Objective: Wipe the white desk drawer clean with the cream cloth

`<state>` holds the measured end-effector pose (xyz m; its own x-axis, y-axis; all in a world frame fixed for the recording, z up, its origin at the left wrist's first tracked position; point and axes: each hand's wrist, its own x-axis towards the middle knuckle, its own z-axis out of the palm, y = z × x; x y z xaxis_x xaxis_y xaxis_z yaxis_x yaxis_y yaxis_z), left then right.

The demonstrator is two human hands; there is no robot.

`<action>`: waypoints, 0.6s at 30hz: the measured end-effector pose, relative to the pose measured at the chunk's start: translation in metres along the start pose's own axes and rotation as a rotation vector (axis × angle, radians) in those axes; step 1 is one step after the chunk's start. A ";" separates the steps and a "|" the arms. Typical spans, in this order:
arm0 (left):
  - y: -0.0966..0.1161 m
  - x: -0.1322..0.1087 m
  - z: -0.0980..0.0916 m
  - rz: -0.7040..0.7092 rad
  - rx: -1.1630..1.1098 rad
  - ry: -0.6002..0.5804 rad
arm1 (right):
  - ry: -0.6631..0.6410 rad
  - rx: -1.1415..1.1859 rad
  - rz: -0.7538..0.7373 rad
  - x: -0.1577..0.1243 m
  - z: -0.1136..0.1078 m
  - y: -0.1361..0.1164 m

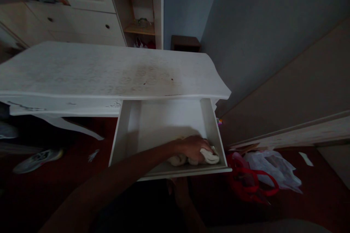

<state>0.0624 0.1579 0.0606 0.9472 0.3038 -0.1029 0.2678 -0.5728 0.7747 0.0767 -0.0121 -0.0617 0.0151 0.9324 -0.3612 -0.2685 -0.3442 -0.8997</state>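
Observation:
A white drawer (153, 116) is pulled out of a white table (90, 69). My left hand (193, 147) reaches across into its front right corner. Its fingers are closed on a cream cloth (210, 156), which lies bunched against the drawer floor and the inside of the front panel. Beneath the drawer's front edge is my right hand (178, 185), close under the panel. The thumb side shows, but its other fingers are hidden by the drawer and the shadow.
Brown smudges and small dark specks mark the tabletop. On the floor at right lie a red bag (246, 182) and a white plastic bag (276, 169), beside the wall. A shoe (39, 160) is at left. Behind stand a white cabinet (84, 25) and a brown box (186, 42).

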 end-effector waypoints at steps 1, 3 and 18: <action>-0.001 0.000 0.002 -0.027 -0.109 0.050 | 0.005 0.002 -0.002 0.000 0.000 0.002; 0.000 0.000 0.007 -0.081 -0.299 0.159 | -0.015 0.000 -0.013 0.001 -0.001 0.004; 0.031 -0.034 0.002 -0.256 -0.214 0.172 | 0.034 -0.059 -0.053 0.006 -0.009 0.018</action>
<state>0.0389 0.1285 0.0867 0.8057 0.5508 -0.2178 0.4321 -0.2950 0.8522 0.0802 -0.0142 -0.0825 0.0608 0.9454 -0.3201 -0.2096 -0.3015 -0.9302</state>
